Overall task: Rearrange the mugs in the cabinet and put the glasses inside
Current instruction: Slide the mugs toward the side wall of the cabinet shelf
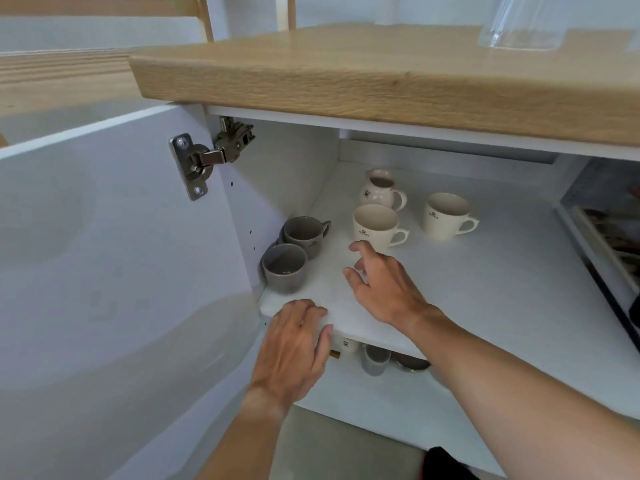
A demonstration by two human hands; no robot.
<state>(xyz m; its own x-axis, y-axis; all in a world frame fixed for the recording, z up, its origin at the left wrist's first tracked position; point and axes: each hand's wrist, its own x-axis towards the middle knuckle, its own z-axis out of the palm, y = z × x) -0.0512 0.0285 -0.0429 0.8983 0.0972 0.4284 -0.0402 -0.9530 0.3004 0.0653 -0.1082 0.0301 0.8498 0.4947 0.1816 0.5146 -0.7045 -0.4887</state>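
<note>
On the white cabinet shelf (485, 289) two grey mugs (284, 267) (304, 233) stand close together at the left wall. Two cream mugs (375, 226) (446, 216) and a small cream jug (381, 188) stand further back. My right hand (381, 285) hovers over the shelf with fingers apart, its fingertips just in front of the nearer cream mug, holding nothing. My left hand (298, 344) rests flat on the shelf's front edge, empty. A clear glass (519, 22) stands on the wooden countertop (381, 74) above.
The white cabinet door (114, 271) hangs open to the left on a metal hinge (207, 157). Below the shelf, a lower level holds a grey cup (375, 360), a cream cup and dark dishes. An open drawer with cutlery (613, 237) is at the right.
</note>
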